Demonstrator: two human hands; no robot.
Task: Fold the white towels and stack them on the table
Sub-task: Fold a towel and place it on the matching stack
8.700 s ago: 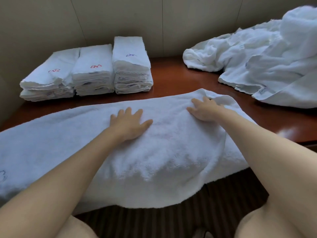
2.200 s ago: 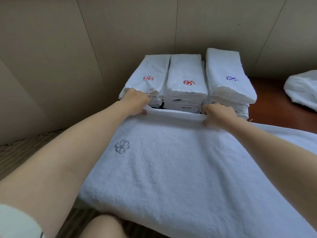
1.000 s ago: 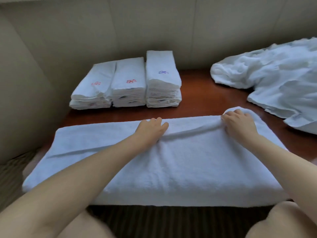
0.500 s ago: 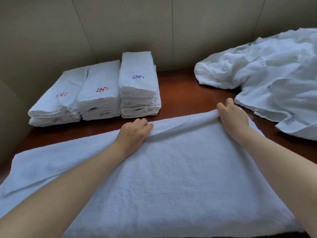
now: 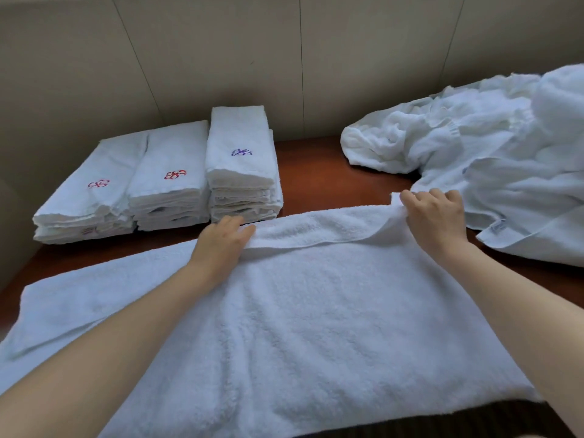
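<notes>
brown table (image 5: pixel 316 172), both hands' fingers (image 5: pixel 437 197) curled, gripping white towel (image 5: pixel 316 311) far edge

The towel (image 5: pixel 316 311) spread across the near side of the table is thick white terry cloth, matt, with a nubbly looped pile that looks soft and slightly rough. The folded stacks (image 5: pixel 164 181) at the far left are the same matt white terry, each top towel bearing a small stitched emblem, red thread on two and blue-violet on the right one; their layered edges look fuzzy. The heap of unfolded towels (image 5: pixel 493 159) at the far right is crumpled white cloth. The table (image 5: pixel 319 172) is reddish-brown wood with a smooth, faintly glossy finish. The wall panels (image 5: pixel 221 58) behind look smooth, matt and beige.
</notes>
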